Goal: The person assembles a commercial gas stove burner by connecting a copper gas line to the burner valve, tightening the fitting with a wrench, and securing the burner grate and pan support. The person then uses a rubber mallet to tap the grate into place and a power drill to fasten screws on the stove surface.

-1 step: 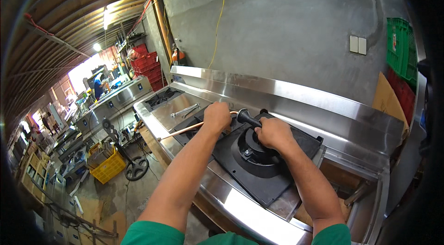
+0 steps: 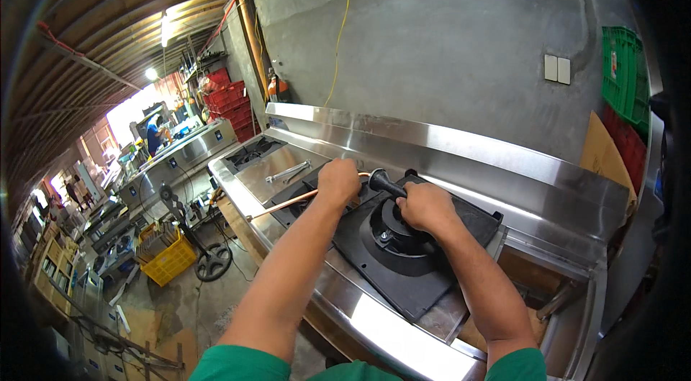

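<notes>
My left hand [image 2: 338, 182] is closed around a thin copper tube [image 2: 286, 203]. One end of the tube sticks out to the left over the steel counter; the other reaches the flared mouth of a black burner pipe [image 2: 383, 182]. My right hand [image 2: 427, 210] grips the burner beside that pipe, its fingertips partly hidden. Under it, the round black burner body [image 2: 403, 260] rests on a square black plate [image 2: 367, 266], which lies tilted on the counter. Behind my left wrist is another black plate [image 2: 284, 214], partly covered by the arm.
Wrenches [image 2: 289, 171] lie on the stainless steel counter [image 2: 263, 181], left of my hands. A black burner grate [image 2: 252, 153] sits at its far left end. To the right is an open cutout [image 2: 533, 273]. A raised steel backsplash [image 2: 461, 145] runs along the wall. A yellow crate [image 2: 169, 264] stands on the floor.
</notes>
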### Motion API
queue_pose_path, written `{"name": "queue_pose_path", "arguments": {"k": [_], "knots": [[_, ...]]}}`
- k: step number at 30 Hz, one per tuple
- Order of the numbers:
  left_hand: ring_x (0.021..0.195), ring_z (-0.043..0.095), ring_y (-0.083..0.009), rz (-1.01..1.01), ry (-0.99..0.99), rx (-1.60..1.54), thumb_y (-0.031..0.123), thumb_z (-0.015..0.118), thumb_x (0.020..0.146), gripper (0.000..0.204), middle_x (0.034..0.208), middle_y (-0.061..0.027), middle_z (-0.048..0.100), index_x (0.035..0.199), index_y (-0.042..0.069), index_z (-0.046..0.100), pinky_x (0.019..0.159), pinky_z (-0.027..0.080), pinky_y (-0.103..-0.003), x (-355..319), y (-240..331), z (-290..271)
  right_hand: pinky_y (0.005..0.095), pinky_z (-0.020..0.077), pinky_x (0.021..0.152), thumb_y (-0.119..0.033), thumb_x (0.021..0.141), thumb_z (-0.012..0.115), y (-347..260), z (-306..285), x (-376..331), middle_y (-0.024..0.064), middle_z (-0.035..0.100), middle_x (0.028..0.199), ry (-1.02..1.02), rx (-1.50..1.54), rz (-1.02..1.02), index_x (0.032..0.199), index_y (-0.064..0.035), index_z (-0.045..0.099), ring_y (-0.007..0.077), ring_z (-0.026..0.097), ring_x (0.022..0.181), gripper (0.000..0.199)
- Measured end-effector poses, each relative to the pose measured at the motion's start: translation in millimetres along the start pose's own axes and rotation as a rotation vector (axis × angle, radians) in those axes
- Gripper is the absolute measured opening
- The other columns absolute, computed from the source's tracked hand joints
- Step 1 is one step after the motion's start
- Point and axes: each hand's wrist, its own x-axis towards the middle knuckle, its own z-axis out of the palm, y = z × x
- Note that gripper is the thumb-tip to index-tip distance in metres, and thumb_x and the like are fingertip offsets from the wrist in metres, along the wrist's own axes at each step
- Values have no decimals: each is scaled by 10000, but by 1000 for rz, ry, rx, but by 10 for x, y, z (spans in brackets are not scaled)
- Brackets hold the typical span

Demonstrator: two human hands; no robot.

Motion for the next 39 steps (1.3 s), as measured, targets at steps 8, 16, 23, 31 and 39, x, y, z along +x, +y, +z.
{"name": "queue_pose_path", "arguments": {"k": [8, 16, 23, 31, 39], "knots": [[937, 718, -361, 16, -77, 92, 184, 832, 706, 273, 966, -195, 739, 931, 44, 767, 829, 572, -445, 46, 49, -183, 476, 530, 906, -348, 948, 597, 35, -34, 50, 229, 715, 1051, 48, 38, -10, 1099, -9, 684, 385, 682, 1033, 381], [941, 715, -381, -18, -110, 97, 305, 732, 860, 296, 984, -221, 732, 937, 21, 764, 836, 568, -462, 83, 12, -162, 483, 522, 918, -337, 943, 609, 1, 6, 45, 229, 712, 1071, 25, 36, 8, 1110, -1, 676, 386, 678, 1050, 382], [988, 719, -355, -95, -55, 112, 141, 574, 910, 233, 1048, -187, 738, 991, 58, 776, 851, 571, -451, 35, 104, -161, 495, 524, 917, -331, 948, 601, 14, 6, 44, 230, 706, 1102, 47, 55, -32, 1123, 1, 669, 392, 675, 1060, 381], [1010, 713, -352, -85, -66, 159, 147, 571, 912, 243, 1064, -189, 735, 1010, 51, 771, 863, 570, -449, 36, 169, -196, 497, 530, 922, -260, 932, 570, 23, 8, 95, 232, 704, 1133, 5, 76, 6, 1154, -6, 674, 387, 678, 1082, 354], [1056, 707, -332, -105, -131, 275, 167, 560, 931, 264, 1128, -171, 727, 1059, 57, 763, 887, 573, -441, 135, 268, -210, 531, 504, 946, -175, 902, 531, -2, 55, 133, 217, 708, 1162, 16, 125, 25, 1123, -29, 714, 376, 687, 1092, 322]]}}
